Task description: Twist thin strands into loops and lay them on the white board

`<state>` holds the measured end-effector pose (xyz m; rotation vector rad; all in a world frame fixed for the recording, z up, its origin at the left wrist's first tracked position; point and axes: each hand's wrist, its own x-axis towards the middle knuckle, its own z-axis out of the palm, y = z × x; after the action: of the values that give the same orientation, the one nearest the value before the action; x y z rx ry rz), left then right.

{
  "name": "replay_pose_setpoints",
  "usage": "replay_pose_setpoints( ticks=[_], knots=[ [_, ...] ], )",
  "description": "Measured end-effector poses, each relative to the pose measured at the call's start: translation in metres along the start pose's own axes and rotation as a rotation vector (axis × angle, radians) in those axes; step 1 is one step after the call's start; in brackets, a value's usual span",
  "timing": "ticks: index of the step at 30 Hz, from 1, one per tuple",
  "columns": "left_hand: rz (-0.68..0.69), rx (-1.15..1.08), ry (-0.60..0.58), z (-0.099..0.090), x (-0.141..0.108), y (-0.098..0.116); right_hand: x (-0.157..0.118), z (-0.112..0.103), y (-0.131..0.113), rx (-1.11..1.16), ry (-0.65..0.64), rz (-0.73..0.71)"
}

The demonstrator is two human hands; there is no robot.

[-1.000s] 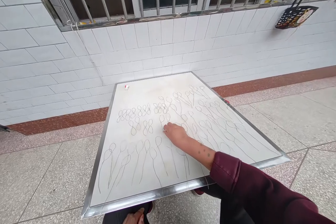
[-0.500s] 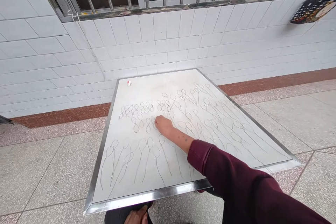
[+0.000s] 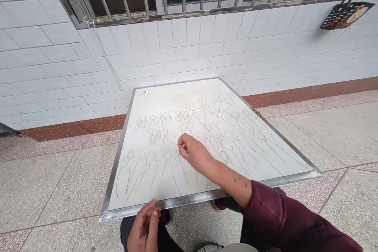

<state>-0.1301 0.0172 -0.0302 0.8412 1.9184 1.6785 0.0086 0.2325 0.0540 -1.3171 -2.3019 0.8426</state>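
My right hand (image 3: 192, 151) is above the middle of the white board table, with thumb and fingers pinched. A thin bent wire (image 3: 173, 143) shows faintly at its fingertips, its full shape hard to make out. My left hand (image 3: 144, 228) is at the table's front edge, low over my lap, thumb and fingers slightly apart with nothing seen in them. Left of my right hand, several wires twisted into figure eights (image 3: 165, 136) lie in rows. Long-tailed single-loop wires (image 3: 173, 162) lie along the near side, and more looped wires (image 3: 236, 136) spread over the right side.
The white tabletop (image 3: 174, 96) has a metal rim (image 3: 201, 197). A small white and red object (image 3: 146, 93) sits at its far left corner. Behind are a tiled wall (image 3: 189, 53) and barred windows. A dotted bag (image 3: 344, 15) hangs at upper right.
My right hand has lifted and drawn back toward me from the figure-eight row, with a thin wire at its fingertips. My left hand has risen from my lap to the table's front edge.
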Motion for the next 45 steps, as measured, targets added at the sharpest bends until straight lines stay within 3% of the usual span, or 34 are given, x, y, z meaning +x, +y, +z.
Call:
replay_pose_setpoints(
  ticks=[4, 6, 8, 13, 22, 33, 38, 45],
  knots=[
    [-0.171, -0.295, -0.204, 0.025, 0.016, 0.077, -0.07, -0.011, -0.016, 0.274, 0.13, -0.134],
    [-0.212, -0.353, -0.312, 0.039, 0.01, 0.1, -0.094, -0.015, -0.02, 0.326, 0.155, -0.162],
    [-0.259, -0.435, -0.34, 0.048, -0.004, 0.11, -0.112, -0.018, -0.02, 0.359, 0.136, -0.173],
    [-0.33, -0.532, -0.282, 0.054, -0.038, 0.111, -0.141, -0.025, -0.016, 0.438, 0.048, -0.155],
    [-0.271, -0.533, -0.281, 0.054, -0.061, 0.122, -0.172, -0.033, -0.013, 0.525, 0.048, -0.157],
    [-0.25, -0.513, -0.318, 0.047, -0.076, 0.128, -0.19, -0.04, -0.017, 0.721, -0.005, -0.119],
    [-0.224, -0.505, -0.332, 0.043, -0.08, 0.127, -0.192, -0.038, -0.02, 0.843, -0.052, -0.173],
    [-0.217, -0.482, -0.369, 0.036, -0.083, 0.128, -0.198, -0.036, -0.02, 0.777, -0.077, -0.174]
  ],
)
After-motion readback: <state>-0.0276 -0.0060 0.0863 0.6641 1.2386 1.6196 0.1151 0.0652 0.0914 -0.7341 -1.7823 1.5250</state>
